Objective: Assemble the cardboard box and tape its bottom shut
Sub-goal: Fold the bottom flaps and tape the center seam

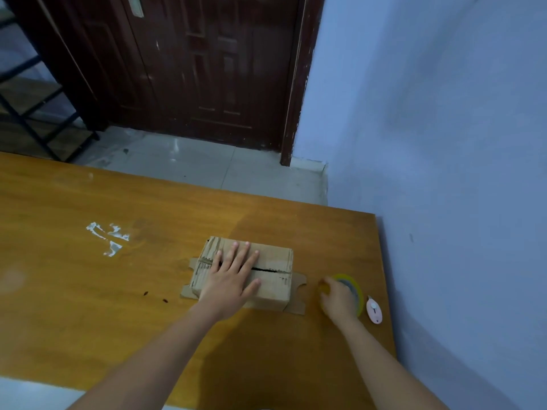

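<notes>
Forearms enter from six o'clock and reach up the wooden table (88, 306). At the centre, the left hand (232, 276) lies flat with straight, spread fingers, pressing down the folded flaps of the cardboard box (273, 263), which sits bottom-up. At three o'clock from the box, just beside it, the right hand (337, 300) curls over the tape roll (353, 287), apparently gripping it. A small pink cutter (374, 312) lies just past the roll. At ten o'clock from the box are white residue marks (109, 236). Judging by the dark open seam (270, 270), the box is folded up but untaped; sealing remains.
</notes>
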Action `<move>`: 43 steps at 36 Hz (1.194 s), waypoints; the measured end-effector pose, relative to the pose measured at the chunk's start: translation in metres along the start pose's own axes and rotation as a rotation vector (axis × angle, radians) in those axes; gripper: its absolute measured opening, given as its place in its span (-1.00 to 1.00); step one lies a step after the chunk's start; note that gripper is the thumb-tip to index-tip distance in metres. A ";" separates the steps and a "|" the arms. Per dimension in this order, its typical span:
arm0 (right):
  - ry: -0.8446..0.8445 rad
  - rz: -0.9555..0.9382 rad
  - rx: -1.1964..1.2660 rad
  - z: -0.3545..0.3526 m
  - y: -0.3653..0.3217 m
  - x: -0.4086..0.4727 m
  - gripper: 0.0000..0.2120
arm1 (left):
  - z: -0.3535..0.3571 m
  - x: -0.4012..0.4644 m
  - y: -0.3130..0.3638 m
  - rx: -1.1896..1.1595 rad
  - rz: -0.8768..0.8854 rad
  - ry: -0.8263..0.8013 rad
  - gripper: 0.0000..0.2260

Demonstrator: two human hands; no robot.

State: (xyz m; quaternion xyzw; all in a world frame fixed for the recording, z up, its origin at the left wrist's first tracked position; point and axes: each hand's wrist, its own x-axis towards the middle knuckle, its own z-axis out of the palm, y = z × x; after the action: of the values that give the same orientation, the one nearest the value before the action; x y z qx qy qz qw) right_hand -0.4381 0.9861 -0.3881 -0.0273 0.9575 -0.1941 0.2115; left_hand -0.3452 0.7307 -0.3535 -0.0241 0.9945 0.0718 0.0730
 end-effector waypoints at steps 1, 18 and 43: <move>0.029 -0.003 0.074 -0.004 0.000 -0.002 -0.69 | 0.000 0.000 0.000 0.003 0.001 0.000 -0.40; -0.055 -0.215 0.853 -0.111 -0.063 -0.071 -0.92 | -0.050 0.007 0.008 -0.442 -0.005 0.144 -0.53; -0.146 -0.357 0.823 -0.126 -0.130 -0.104 -0.32 | -0.120 -0.008 0.049 -0.999 0.059 0.528 -0.84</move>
State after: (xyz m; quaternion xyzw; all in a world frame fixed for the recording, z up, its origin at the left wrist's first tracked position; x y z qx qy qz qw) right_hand -0.4000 0.9250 -0.1922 -0.1191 0.7635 -0.5898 0.2347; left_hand -0.3572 0.7616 -0.2284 -0.0452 0.8244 0.5274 -0.2005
